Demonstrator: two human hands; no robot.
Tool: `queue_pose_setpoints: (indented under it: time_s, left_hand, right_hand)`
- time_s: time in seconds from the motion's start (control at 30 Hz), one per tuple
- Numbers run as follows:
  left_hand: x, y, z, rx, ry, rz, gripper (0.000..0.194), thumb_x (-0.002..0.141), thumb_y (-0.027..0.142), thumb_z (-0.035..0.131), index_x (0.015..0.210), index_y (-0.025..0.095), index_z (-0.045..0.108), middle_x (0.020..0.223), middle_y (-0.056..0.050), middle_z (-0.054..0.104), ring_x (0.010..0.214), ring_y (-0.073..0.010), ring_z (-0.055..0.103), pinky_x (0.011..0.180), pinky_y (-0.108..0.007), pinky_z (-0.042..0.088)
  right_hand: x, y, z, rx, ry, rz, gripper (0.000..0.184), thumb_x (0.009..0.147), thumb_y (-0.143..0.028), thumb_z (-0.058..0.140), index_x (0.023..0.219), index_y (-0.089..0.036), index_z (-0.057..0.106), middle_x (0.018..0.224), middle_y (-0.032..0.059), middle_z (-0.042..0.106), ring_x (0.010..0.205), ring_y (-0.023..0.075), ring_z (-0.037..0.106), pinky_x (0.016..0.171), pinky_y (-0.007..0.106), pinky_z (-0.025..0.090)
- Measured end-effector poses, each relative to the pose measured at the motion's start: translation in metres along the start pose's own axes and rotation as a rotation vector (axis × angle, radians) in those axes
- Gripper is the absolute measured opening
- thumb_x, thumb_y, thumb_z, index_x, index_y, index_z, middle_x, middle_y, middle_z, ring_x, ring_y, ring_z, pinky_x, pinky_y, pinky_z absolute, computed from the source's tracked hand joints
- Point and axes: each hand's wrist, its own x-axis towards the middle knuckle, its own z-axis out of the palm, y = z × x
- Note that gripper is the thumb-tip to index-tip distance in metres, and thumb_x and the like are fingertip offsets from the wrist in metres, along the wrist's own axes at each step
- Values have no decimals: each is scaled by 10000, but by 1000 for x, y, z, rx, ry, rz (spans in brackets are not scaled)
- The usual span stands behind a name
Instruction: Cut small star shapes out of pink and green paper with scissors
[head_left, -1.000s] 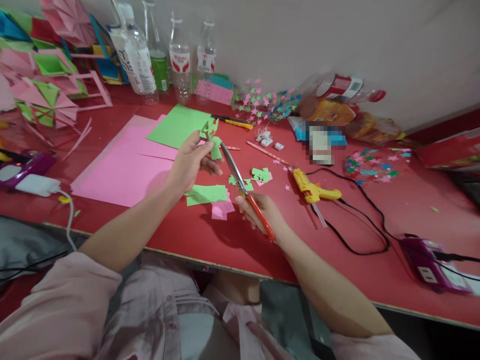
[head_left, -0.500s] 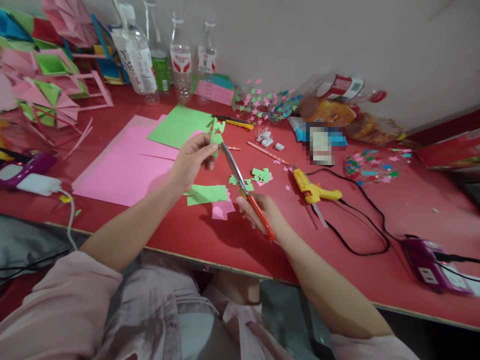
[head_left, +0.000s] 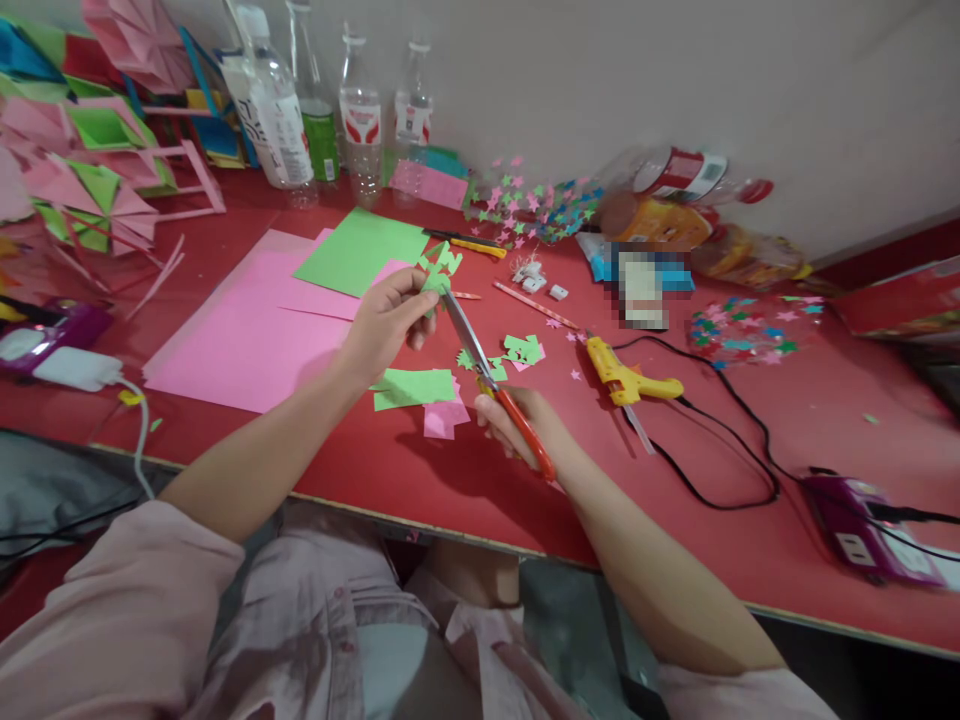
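Note:
Between thumb and fingers, my left hand pinches a small piece of green paper with jagged cut-outs along it. My right hand is wrapped round the orange handles of a pair of scissors, whose blade tips touch the green paper near my left fingertips. Below the blades lie green paper strips, partly over pink paper pieces. Green paper scraps rest just right of the blades.
Pink sheets and a green sheet lie to the left. A yellow glue gun with a black cord is on the right. Behind stand plastic bottles, a utility knife and paper stars. Power strips sit at both sides.
My left hand has turned the green paper at the scissor tips, and its fingers have curled in closer. The scissors have stayed almost in place.

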Motion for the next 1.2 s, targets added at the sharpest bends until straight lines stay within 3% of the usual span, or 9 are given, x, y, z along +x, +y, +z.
queue_pose_setpoints:
  time_s: [0.93, 1.2]
  left_hand:
    - [1, -1, -2, 23, 21, 14, 158, 820, 144, 557, 674, 178, 505, 498, 61, 524, 377, -19, 410, 387, -148, 302]
    - [1, 3, -3, 35, 8, -4, 165, 814, 159, 568, 665, 178, 499, 483, 63, 521, 365, -18, 395, 382, -153, 292]
  right_hand:
    - [-3, -4, 0, -7, 7, -11, 492, 802, -649, 569, 607, -202, 500, 447, -49, 414, 356, 77, 375, 374, 228, 336]
    - [-4, -9, 1, 4, 45, 58, 496, 803, -646, 565, 604, -196, 505, 474, -18, 476, 384, 88, 425, 345, 207, 329]
